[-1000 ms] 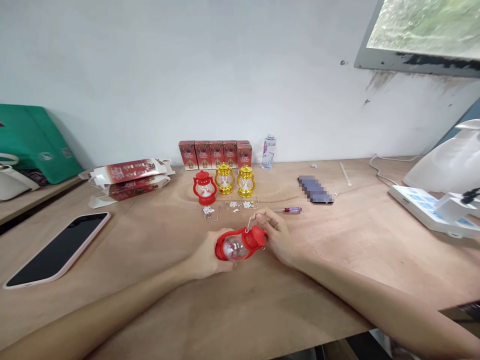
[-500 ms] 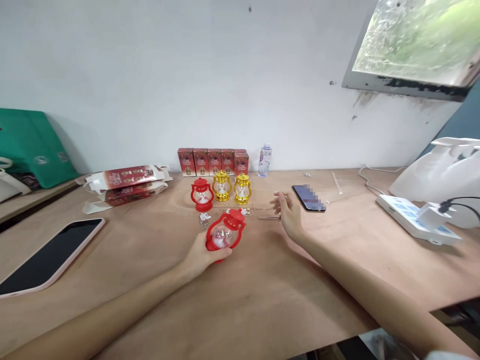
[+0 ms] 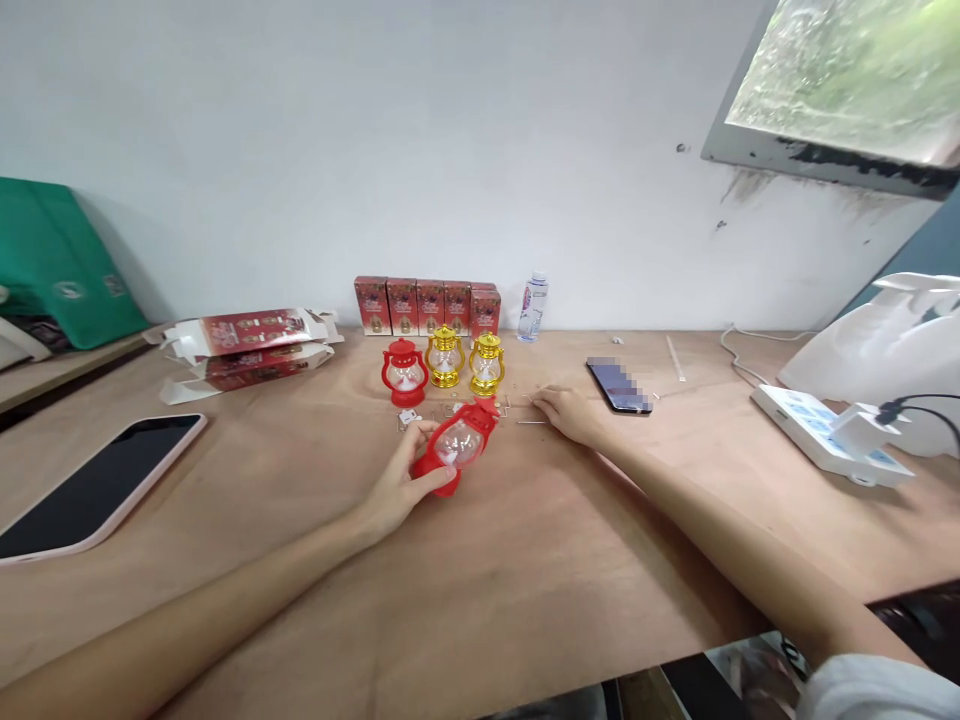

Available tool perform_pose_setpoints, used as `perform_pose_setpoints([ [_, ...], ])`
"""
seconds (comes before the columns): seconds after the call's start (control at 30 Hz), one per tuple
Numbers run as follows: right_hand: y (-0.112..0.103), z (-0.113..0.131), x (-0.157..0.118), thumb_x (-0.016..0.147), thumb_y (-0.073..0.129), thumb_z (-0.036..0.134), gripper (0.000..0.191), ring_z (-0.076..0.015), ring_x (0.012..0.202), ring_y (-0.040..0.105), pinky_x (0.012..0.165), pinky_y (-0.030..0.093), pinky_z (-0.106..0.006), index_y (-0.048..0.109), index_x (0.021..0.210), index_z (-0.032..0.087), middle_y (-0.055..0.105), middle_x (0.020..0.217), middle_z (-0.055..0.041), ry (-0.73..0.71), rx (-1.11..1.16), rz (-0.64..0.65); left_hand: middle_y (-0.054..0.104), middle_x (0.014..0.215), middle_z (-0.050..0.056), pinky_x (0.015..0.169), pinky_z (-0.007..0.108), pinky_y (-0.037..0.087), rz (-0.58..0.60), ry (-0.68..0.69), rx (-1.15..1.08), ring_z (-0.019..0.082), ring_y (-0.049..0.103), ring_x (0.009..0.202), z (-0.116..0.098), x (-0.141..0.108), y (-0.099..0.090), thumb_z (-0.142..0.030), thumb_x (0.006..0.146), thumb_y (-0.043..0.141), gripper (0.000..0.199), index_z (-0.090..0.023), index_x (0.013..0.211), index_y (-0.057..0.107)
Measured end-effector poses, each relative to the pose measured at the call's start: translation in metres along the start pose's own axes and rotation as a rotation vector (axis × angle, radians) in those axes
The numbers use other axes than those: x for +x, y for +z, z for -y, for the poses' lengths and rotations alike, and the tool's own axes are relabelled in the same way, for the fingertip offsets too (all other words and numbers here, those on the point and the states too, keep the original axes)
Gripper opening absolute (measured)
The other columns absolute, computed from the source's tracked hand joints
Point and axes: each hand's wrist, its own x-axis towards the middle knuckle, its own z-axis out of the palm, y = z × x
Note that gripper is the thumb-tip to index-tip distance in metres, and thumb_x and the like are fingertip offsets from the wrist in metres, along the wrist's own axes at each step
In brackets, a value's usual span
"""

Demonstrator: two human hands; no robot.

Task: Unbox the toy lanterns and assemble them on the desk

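Observation:
My left hand (image 3: 401,482) is wrapped round the base of a red lantern (image 3: 459,442) with a clear globe, which tilts to the right above the table. My right hand (image 3: 566,412) rests low on the table, fingers bent together beside a thin metal rod (image 3: 531,422); what its fingertips hold, if anything, is too small to tell. Behind the held lantern stand another red lantern (image 3: 406,372) and two gold lanterns (image 3: 445,357), (image 3: 487,364). Small metal wires and white pieces (image 3: 407,417) lie on the tabletop, partly hidden by the held lantern.
Several red boxes (image 3: 417,307) and a bottle (image 3: 533,308) stand by the wall. Flattened cartons (image 3: 255,350) and a large phone (image 3: 105,485) lie left. At right are a smaller phone (image 3: 619,385), a power strip (image 3: 829,435) and a white bag (image 3: 885,350).
The held lantern has tilted further right in my left hand. My right hand has come down to the table, its fingers closing near the small metal parts. The camera view has shifted slightly.

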Motion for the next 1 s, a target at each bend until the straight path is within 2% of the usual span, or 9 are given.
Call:
perform_pose_setpoints([
  [0.1, -0.001, 0.002, -0.013, 0.091, 0.043, 0.021, 0.026, -0.02, 0.098, 0.062, 0.088, 0.046, -0.033, 0.064, 0.105, 0.019, 0.067, 0.108, -0.0095, -0.058, -0.014, 0.009, 0.059, 0.106, 0.004, 0.083, 0.032, 0.049, -0.027, 0.056, 0.057, 0.021, 0.059, 0.097, -0.005, 0.0, 0.002, -0.041, 0.07, 0.066, 0.042, -0.02, 0.103, 0.051],
  [0.2, -0.005, 0.005, -0.025, 0.091, 0.042, 0.025, 0.031, -0.0234, 0.109, 0.057, 0.093, 0.044, -0.037, 0.059, 0.116, 0.018, 0.062, 0.118, -0.0114, -0.093, -0.092, -0.131, 0.057, 0.097, 0.002, 0.082, 0.031, 0.048, -0.179, 0.149, 0.105, 0.017, 0.058, 0.089, -0.004, -0.003, 0.003, -0.037, 0.068, 0.067, 0.046, -0.021, 0.106, 0.048],
  [0.3, -0.008, 0.005, -0.036, 0.087, 0.048, 0.029, 0.028, -0.0267, 0.107, 0.056, 0.094, 0.042, -0.04, 0.063, 0.109, 0.019, 0.063, 0.116, -0.0118, -0.056, -0.206, -0.193, 0.055, 0.092, 0.0, 0.079, 0.029, 0.049, -0.317, 0.274, 0.094, 0.014, 0.057, 0.083, -0.003, -0.007, 0.005, -0.033, 0.064, 0.07, 0.049, -0.022, 0.103, 0.043],
  [0.43, -0.012, -0.003, -0.047, 0.082, 0.052, 0.03, 0.023, -0.0285, 0.106, 0.055, 0.092, 0.04, -0.042, 0.067, 0.098, 0.021, 0.063, 0.112, -0.011, 0.057, -0.251, -0.109, 0.059, 0.097, 0.003, 0.08, 0.03, 0.05, -0.441, 0.389, 0.138, 0.017, 0.06, 0.088, -0.011, -0.01, 0.004, -0.033, 0.06, 0.076, 0.051, -0.02, 0.098, 0.046],
  [0.6, -0.013, -0.01, -0.049, 0.083, 0.051, 0.028, 0.016, -0.0254, 0.1, 0.057, 0.091, 0.041, -0.041, 0.065, 0.086, 0.021, 0.066, 0.099, -0.0087, 0.054, -0.146, -0.035, 0.061, 0.108, 0.005, 0.086, 0.035, 0.05, -0.565, 0.546, 0.275, 0.021, 0.061, 0.099, -0.024, -0.01, -0.01, -0.038, 0.058, 0.082, 0.063, -0.022, 0.109, 0.049],
  [0.67, -0.011, -0.01, -0.049, 0.085, 0.049, 0.031, 0.018, -0.0264, 0.1, 0.057, 0.091, 0.04, -0.042, 0.064, 0.084, 0.02, 0.065, 0.098, -0.0098, 0.06, -0.155, -0.066, 0.062, 0.107, 0.005, 0.088, 0.039, 0.048, -0.599, 0.57, 0.401, 0.023, 0.06, 0.101, -0.025, -0.011, -0.015, -0.039, 0.06, 0.081, 0.061, -0.021, 0.109, 0.051],
  [0.73, -0.01, -0.008, -0.049, 0.087, 0.048, 0.034, 0.022, -0.0275, 0.1, 0.057, 0.09, 0.041, -0.041, 0.063, 0.092, 0.019, 0.063, 0.103, -0.0126, 0.107, -0.18, -0.113, 0.065, 0.102, 0.006, 0.09, 0.044, 0.044, -0.632, 0.583, 0.609, 0.025, 0.058, 0.101, -0.022, -0.013, -0.018, -0.04, 0.063, 0.079, 0.052, -0.021, 0.105, 0.056],
  [0.83, -0.009, -0.004, -0.05, 0.087, 0.047, 0.037, 0.031, -0.0301, 0.1, 0.057, 0.088, 0.043, -0.042, 0.061, 0.103, 0.015, 0.061, 0.106, -0.017, 0.24, -0.245, -0.133, 0.067, 0.104, 0.006, 0.092, 0.046, 0.036, -0.539, 0.634, 0.88, 0.027, 0.056, 0.103, -0.017, -0.015, -0.019, -0.036, 0.068, 0.077, 0.042, -0.022, 0.104, 0.06],
  [1.0, -0.007, 0.004, -0.052, 0.084, 0.051, 0.036, 0.039, -0.0319, 0.097, 0.058, 0.081, 0.044, -0.04, 0.057, 0.11, 0.008, 0.063, 0.104, -0.0215, 0.387, -0.234, -0.126, 0.068, 0.108, 0.007, 0.09, 0.039, 0.04, -0.204, 0.746, 0.929, 0.023, 0.062, 0.1, -0.009, -0.015, -0.019, -0.036, 0.08, 0.066, 0.039, -0.02, 0.114, 0.057],
])
